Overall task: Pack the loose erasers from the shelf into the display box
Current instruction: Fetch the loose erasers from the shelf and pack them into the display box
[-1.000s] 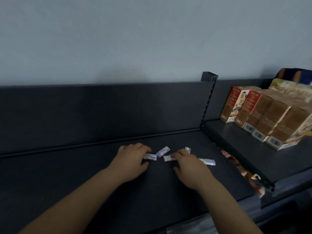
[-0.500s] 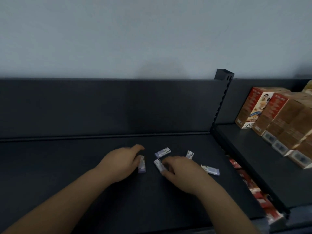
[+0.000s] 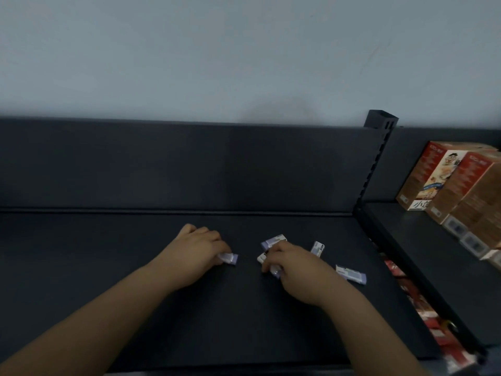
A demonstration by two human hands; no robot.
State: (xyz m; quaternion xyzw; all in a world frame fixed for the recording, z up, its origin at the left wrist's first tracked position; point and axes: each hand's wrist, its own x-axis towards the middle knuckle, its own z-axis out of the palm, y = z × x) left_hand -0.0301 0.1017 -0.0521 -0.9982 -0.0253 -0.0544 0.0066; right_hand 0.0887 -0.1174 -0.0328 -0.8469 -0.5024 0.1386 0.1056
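Purple-and-white paper is wrapped round each eraser. A first eraser (image 3: 229,258) is pinched in the left grip (image 3: 200,248). A second eraser (image 3: 274,272) is held under the curled right grip (image 3: 295,270). Both should be lifted straight up and held tight, so nothing is dropped. Three loose erasers (image 3: 273,240) lie between the middle and the right edge of the black shelf (image 3: 244,321). No display box is seen. Brown cartons (image 3: 447,180) are stood on the next shelf (image 3: 423,256), under a grey wall (image 3: 244,50).
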